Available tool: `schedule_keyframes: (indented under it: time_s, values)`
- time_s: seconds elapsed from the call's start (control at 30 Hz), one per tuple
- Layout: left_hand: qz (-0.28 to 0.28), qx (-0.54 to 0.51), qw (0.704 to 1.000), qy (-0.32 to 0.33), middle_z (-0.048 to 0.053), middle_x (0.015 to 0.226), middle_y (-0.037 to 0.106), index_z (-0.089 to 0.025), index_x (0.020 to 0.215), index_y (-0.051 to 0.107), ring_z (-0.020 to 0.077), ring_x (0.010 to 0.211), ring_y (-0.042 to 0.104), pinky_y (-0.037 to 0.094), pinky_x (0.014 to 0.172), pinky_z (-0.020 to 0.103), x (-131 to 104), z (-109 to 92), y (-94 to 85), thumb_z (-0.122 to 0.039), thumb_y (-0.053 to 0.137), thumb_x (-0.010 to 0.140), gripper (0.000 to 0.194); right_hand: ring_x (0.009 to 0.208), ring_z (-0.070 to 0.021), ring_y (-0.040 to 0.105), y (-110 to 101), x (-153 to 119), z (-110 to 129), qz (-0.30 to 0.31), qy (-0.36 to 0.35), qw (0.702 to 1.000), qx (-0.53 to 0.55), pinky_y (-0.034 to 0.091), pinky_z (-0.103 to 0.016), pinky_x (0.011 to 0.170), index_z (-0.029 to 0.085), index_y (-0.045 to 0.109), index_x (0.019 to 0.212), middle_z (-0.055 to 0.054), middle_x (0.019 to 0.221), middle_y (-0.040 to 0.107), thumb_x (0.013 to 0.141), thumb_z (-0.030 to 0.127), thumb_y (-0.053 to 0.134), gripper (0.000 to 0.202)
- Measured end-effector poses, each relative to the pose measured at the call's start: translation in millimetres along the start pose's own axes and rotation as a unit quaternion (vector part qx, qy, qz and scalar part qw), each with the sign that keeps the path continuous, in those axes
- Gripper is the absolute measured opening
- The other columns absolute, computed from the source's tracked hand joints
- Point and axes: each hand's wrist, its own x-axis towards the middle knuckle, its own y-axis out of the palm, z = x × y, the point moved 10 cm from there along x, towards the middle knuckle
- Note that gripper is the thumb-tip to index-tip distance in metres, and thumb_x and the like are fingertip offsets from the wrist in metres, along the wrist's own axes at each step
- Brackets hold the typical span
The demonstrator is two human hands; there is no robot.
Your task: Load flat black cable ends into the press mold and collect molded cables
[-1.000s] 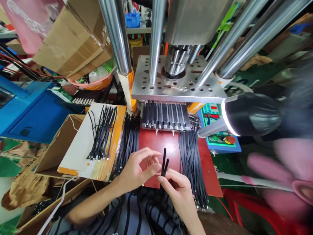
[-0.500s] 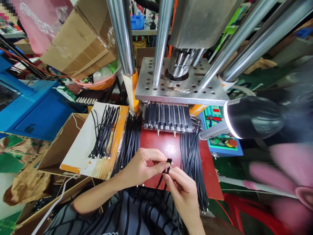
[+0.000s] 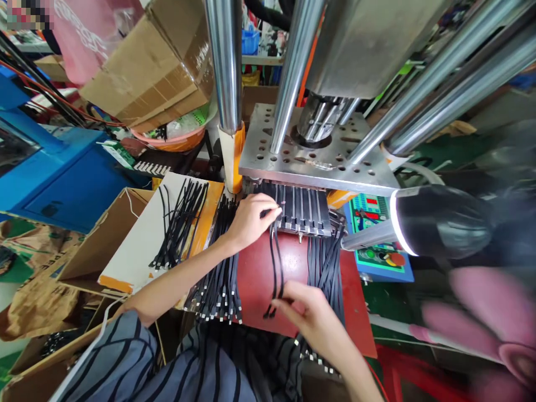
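Observation:
My left hand (image 3: 256, 218) is at the left front of the slotted metal fixture (image 3: 305, 209) under the press, its fingers pinched on the upper end of a pair of black cables (image 3: 275, 257). The cables hang down over the red board (image 3: 255, 273). Near their lower ends is my right hand (image 3: 304, 307), thumb and forefinger closed around the strands. Black cables lie in the fixture's slots. One bundle of black cables (image 3: 218, 268) rests left of the red board, another bundle (image 3: 326, 268) on its right side.
A metal press plate (image 3: 268, 162) with thick columns stands above the fixture. A black lamp (image 3: 439, 222) and a control box (image 3: 381, 257) are at the right, with a pink fan (image 3: 486, 312) beyond. More cables (image 3: 180, 223) lie on a white board (image 3: 138, 234) at the left.
My left hand has moved up and forward to the fixture with the cable ends. My right hand is apart from it, lower, at the cables' lower part. The view has shifted slightly.

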Motion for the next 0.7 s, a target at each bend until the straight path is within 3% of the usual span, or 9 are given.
schedule_keyframes:
  time_s: [0.07,0.13,0.23,0.3,0.37,0.47,0.53,0.7]
  values:
    - [-0.024,0.050,0.998,-0.022,0.010,0.113,0.076,-0.016,0.086,0.077,0.0256,0.111,0.069,0.049,0.107,0.042,15.7,29.1,7.3,-0.019,0.070,0.094,0.011,0.064,-0.0138,0.046,-43.8,29.2,7.1,-0.033,-0.011,0.999,-0.019,0.037,-0.027,0.060,0.019,0.058,0.069,0.002,0.066,0.053,0.098,0.043,0.063,0.038]
    - [-0.040,0.073,0.995,-0.052,0.011,0.113,0.076,-0.016,0.092,0.077,0.0275,0.116,0.068,0.050,0.109,0.045,24.2,52.6,12.6,-0.021,0.067,0.096,0.012,0.062,-0.0132,0.043,-79.3,64.4,8.9,-0.057,-0.010,0.998,-0.018,0.034,-0.027,0.059,0.019,0.057,0.067,0.002,0.064,0.050,0.095,0.049,0.065,0.043]
    - [-0.059,0.078,0.993,-0.064,0.015,0.121,0.072,-0.013,0.121,0.069,0.0281,0.123,0.065,0.052,0.109,0.046,21.2,65.0,11.3,-0.022,0.061,0.100,0.025,0.058,-0.0117,0.039,-106.0,116.2,2.6,-0.066,-0.003,0.998,0.006,0.029,-0.027,0.056,0.019,0.057,0.066,0.003,0.061,0.049,0.092,0.058,0.066,0.047]
    - [-0.060,0.079,0.994,-0.036,0.018,0.136,0.065,-0.011,0.140,0.056,0.0273,0.132,0.061,0.049,0.115,0.047,10.4,57.9,5.8,-0.024,0.058,0.102,0.041,0.056,-0.0111,0.038,-111.5,143.5,-1.4,-0.070,-0.016,0.997,0.009,0.028,-0.027,0.055,0.019,0.058,0.066,0.004,0.059,0.049,0.090,0.063,0.065,0.051]
    - [-0.022,0.092,0.995,0.037,0.019,0.146,0.059,-0.012,0.145,0.051,0.0270,0.140,0.055,0.046,0.119,0.049,-3.9,40.1,4.3,-0.027,0.056,0.103,0.045,0.056,-0.0111,0.038,-112.7,163.4,-5.2,-0.072,-0.032,0.997,-0.004,0.029,-0.027,0.056,0.019,0.058,0.067,0.004,0.059,0.049,0.089,0.067,0.064,0.053]
    - [0.080,0.139,0.971,0.180,0.020,0.151,0.055,-0.011,0.138,0.059,0.0313,0.152,0.040,0.044,0.122,0.055,-28.6,11.7,12.0,-0.028,0.058,0.102,0.040,0.056,-0.0116,0.038,-111.6,182.1,-13.0,-0.071,-0.043,0.996,-0.019,0.031,-0.028,0.057,0.019,0.059,0.065,0.004,0.057,0.048,0.086,0.067,0.065,0.053]
    - [0.128,0.169,0.947,0.240,0.021,0.151,0.056,-0.010,0.135,0.062,0.0337,0.155,0.035,0.045,0.121,0.058,-39.5,3.6,17.4,-0.027,0.060,0.101,0.038,0.057,-0.0125,0.040,-111.2,189.3,-17.7,-0.074,-0.049,0.996,-0.021,0.032,-0.029,0.060,0.019,0.059,0.065,0.004,0.058,0.050,0.086,0.064,0.066,0.050]
    - [0.162,0.212,0.920,0.289,0.019,0.145,0.063,-0.006,0.131,0.064,0.0314,0.147,0.049,0.049,0.119,0.052,-39.8,-0.7,29.9,-0.025,0.058,0.101,0.036,0.069,-0.0175,0.052,-113.7,194.9,-26.2,-0.114,-0.070,0.991,-0.010,0.040,-0.033,0.070,0.020,0.063,0.074,-0.002,0.073,0.064,0.087,0.054,0.066,0.036]
